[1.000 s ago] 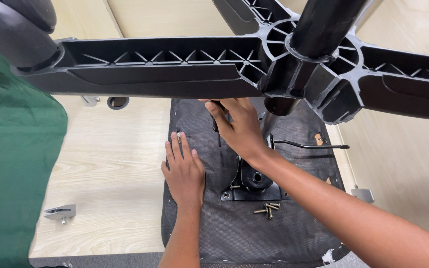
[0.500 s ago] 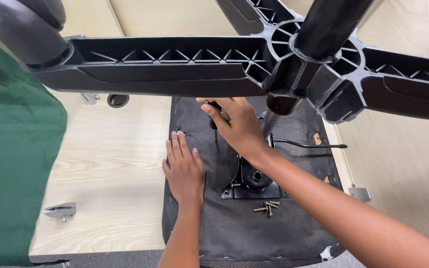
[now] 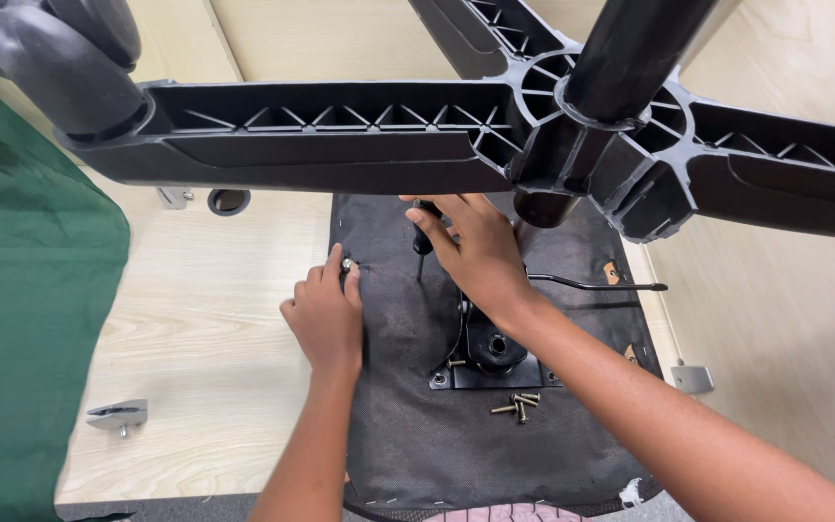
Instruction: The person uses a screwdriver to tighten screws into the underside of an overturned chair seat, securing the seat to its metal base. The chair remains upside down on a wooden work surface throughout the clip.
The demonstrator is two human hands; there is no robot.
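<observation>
Two hands at work on an upturned chair seat, under the black star base.

The left hand pinches a small silver bolt at the seat underside's far left edge. The right hand grips a black-handled screwdriver, tip down on the fabric. Loose screws lie near the metal mounting plate. The star base crosses the far side.

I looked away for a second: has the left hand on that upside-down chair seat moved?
Yes. The left hand, earlier lying flat on the black seat underside, has curled its fingertips onto a small bolt near the seat's left edge; the mounting plate hasn't shifted.
</observation>
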